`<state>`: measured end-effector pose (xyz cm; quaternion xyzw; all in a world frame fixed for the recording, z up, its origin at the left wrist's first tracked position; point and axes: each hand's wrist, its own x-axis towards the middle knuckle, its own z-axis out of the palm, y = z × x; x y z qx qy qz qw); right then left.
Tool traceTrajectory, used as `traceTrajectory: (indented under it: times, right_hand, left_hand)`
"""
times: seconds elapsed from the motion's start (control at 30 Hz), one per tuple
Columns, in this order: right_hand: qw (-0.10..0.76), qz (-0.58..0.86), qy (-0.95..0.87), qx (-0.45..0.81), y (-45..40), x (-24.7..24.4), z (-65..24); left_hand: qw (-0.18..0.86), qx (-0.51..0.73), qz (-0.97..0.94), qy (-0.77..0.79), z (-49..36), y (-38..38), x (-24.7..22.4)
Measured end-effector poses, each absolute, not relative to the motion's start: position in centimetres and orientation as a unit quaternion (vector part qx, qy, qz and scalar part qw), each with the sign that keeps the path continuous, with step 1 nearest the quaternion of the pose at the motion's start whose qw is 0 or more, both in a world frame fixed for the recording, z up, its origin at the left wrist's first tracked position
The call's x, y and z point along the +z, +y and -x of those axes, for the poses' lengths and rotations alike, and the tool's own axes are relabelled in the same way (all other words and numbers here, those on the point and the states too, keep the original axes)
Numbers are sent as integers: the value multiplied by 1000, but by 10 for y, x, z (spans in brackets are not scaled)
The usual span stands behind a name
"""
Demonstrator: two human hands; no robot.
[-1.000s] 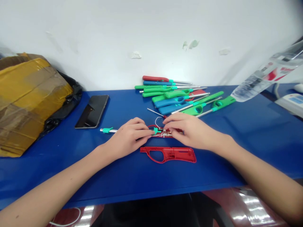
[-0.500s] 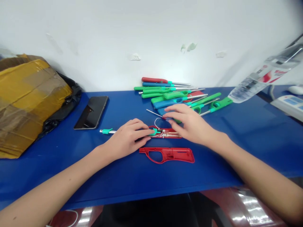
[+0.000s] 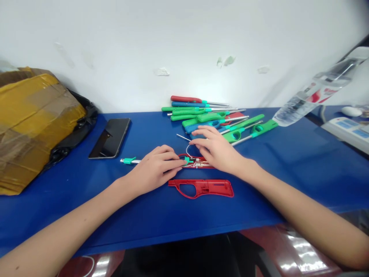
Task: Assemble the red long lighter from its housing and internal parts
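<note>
An opened lighter half-shell in red lies on the table, with white wires and metal parts inside. Its metal tube, with a teal clip on it, sticks out to the left. My left hand is closed around the front of this opened gas lighter, fingertips at the teal trigger. Over the shell's right end, my right hand has its fingers bent around a thin screwdriver-like tool; its handle is hidden in the fingers. The matching red cover half lies nearer me, inner side up.
Several green, blue and red lighters are piled by the wall. A black phone and a taped carton are at the left. A clear water bottle and a white device stand to the right.
My right hand has shifted slightly left, and its fingers now cover more of the tool. The left hand keeps its place on the lighter. The view has moved a little.
</note>
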<state>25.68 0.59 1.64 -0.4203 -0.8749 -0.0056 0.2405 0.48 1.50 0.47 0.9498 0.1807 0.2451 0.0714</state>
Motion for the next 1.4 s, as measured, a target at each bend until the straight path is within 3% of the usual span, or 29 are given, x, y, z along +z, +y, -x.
traceTrajectory:
  times: [0.57,1.4]
  right_hand:
    - [295,429,-852,48,7,25,-254]
    - [272,430,-855,100,-9,41,-269]
  left_hand:
    - [73,249,-948,185,-4,14,4]
    - [76,250,-948,180,-4,14,5]
